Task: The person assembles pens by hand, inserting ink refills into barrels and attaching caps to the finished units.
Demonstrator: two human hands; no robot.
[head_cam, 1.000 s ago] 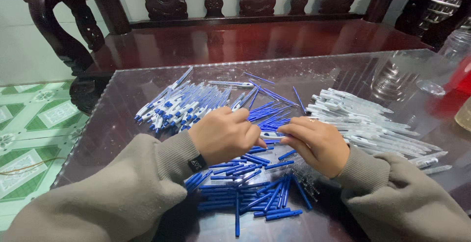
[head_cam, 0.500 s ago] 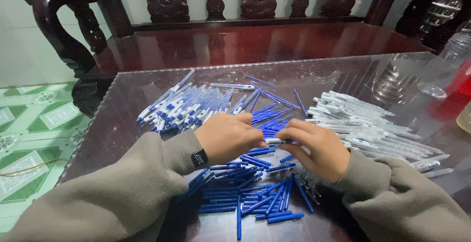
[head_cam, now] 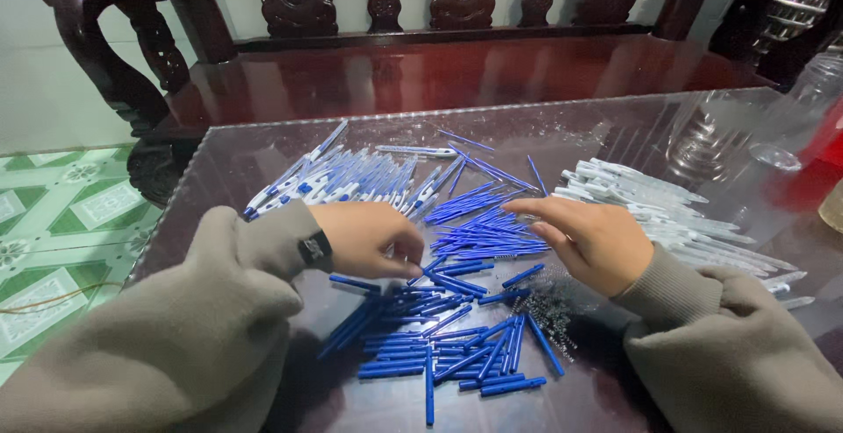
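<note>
My left hand [head_cam: 369,238] rests knuckles up on the glass table [head_cam: 263,147], fingers curled down onto short blue pen parts [head_cam: 439,345]; whether it holds one is hidden under the palm. My right hand [head_cam: 593,240] is flat with fingers stretched to the left. Its fingertips hover over a heap of thin blue refills [head_cam: 487,222]. Assembled white and blue pens [head_cam: 351,178] lie behind my left hand. A pile of white pen barrels [head_cam: 676,213] lies behind my right hand. A small heap of metal springs [head_cam: 549,310] sits just in front of my right wrist.
A dark carved wooden bench [head_cam: 439,73] stands behind the table. Clear glassware [head_cam: 702,143] and a red object [head_cam: 821,147] stand at the table's right end. Green patterned floor tiles [head_cam: 61,222] show at the left.
My hands were close together over the blue parts; they have now drawn apart. The left stays low on the short pieces, and the right has opened over the refills.
</note>
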